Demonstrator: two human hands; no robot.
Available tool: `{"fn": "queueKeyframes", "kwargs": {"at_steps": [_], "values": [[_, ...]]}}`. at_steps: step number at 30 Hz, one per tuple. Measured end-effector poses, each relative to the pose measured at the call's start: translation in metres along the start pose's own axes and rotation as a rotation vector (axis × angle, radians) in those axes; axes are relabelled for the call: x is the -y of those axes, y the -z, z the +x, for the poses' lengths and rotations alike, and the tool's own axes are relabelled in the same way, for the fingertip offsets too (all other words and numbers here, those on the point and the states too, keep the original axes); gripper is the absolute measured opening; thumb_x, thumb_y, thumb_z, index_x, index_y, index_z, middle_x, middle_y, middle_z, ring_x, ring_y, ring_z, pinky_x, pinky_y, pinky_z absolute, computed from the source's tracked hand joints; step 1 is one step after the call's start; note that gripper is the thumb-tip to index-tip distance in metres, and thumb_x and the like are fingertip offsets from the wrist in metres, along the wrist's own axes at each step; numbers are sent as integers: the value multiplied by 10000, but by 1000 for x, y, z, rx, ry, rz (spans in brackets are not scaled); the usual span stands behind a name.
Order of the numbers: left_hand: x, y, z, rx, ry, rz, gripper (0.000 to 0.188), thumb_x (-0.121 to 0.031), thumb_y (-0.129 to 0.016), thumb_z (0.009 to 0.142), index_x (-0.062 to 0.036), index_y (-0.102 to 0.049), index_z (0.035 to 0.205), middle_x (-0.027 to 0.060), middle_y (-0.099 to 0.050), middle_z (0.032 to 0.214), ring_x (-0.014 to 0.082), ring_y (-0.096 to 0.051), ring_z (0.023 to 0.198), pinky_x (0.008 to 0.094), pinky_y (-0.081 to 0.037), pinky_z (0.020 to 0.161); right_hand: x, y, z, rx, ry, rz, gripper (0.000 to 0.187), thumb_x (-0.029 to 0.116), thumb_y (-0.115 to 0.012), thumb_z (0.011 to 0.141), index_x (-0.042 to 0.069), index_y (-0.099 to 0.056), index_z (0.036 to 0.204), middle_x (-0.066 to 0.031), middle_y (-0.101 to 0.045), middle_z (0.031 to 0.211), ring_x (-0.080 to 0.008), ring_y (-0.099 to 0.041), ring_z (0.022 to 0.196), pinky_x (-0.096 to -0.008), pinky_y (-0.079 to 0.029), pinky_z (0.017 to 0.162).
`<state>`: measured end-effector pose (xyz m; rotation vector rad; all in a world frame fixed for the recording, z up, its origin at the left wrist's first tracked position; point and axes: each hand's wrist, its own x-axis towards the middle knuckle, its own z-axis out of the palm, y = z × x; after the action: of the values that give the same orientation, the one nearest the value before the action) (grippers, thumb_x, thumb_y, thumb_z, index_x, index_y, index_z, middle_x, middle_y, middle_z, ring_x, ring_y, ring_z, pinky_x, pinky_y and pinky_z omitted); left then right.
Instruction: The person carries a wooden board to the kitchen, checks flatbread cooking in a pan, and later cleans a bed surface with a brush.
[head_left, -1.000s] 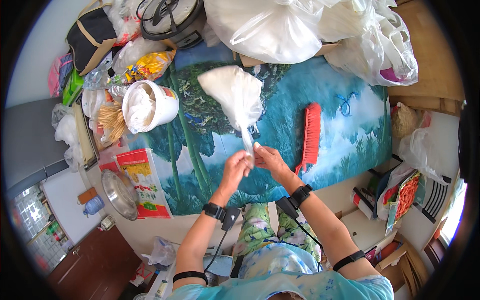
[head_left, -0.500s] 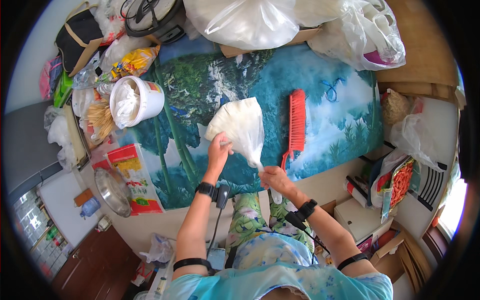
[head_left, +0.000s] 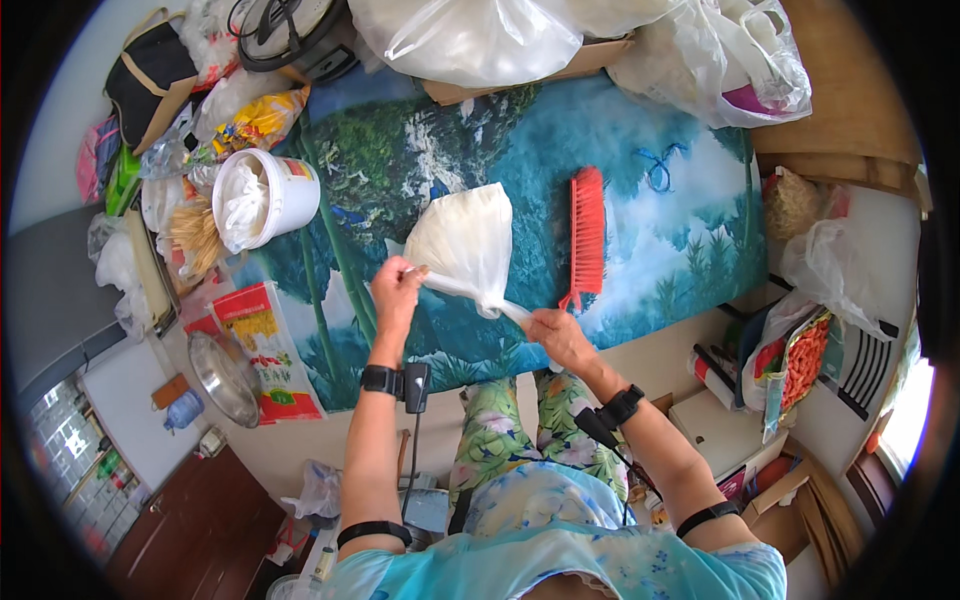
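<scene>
A clear plastic bag with flat, cream-coloured contents lies on the picture-covered table. Its gathered neck is drawn out toward both sides near me. My left hand pinches one twisted end of the bag at its left. On the other side, my right hand is closed round the opposite end. What the packed contents are, I cannot tell. Just right of the bag lies a red bristle brush, its handle mostly hidden behind my right hand.
On the left stand a white bucket with plastic in it, a bundle of thin sticks, a printed red-and-white packet and a metal bowl. Large plastic bags fill the back. A blue string lies at the far right.
My left hand has moved left and down, drawing a twisted strip out of the bag's neck. My right hand keeps hold of the other end. The view has shifted slightly.
</scene>
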<state>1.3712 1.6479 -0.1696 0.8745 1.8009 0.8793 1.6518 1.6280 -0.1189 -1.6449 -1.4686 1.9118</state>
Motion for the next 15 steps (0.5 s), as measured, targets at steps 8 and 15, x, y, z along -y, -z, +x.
{"fn": "queueKeyframes", "kwargs": {"at_steps": [8,15], "values": [[12,44,7,-290,-90,176,234,-89,-667,780,-71,-495,623,-41,-433,500,43,-354,413,223,-241,372,-20,12,58,-90,76,-270,252,234,-592,798,-2,-589,708,-221,-563,678,-392,-564,668,-430,-448,574],[-73,41,-38,61,-11,-353,67,-37,-553,820,-36,-551,753,12,-530,633,85,-505,585,214,-408,530,41,21,28,-154,363,-487,157,158,-622,763,17,-597,700,-160,-580,797,-357,-559,763,-417,-442,637]]}}
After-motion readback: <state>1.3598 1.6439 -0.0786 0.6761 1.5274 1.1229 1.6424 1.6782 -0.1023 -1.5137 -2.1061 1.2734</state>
